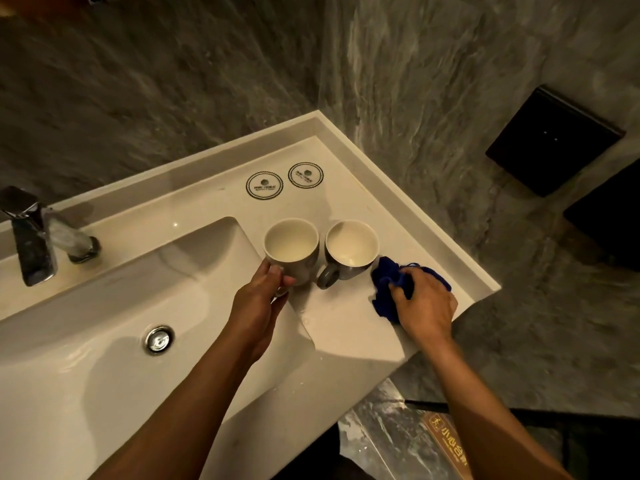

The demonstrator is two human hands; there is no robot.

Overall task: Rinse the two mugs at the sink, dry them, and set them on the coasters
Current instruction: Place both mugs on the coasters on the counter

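Observation:
Two grey mugs with white insides stand upright side by side on the white counter to the right of the basin. My left hand [265, 292] grips the left mug [291, 245] at its handle side. The right mug [350, 247] stands free, its handle pointing toward me. My right hand [424, 303] rests on the counter, closed on a crumpled blue cloth [388, 282] just right of that mug. Two round white coasters [264, 185] [305, 174] with dark printed rims lie bare near the counter's back edge, behind the mugs.
The sink basin [104, 341] with a chrome drain [159, 340] fills the left. A chrome faucet [31, 233] stands at the far left. Grey marble walls meet behind the counter [346, 334]. A black box [554, 140] hangs on the right wall. The counter's edge drops off at the right.

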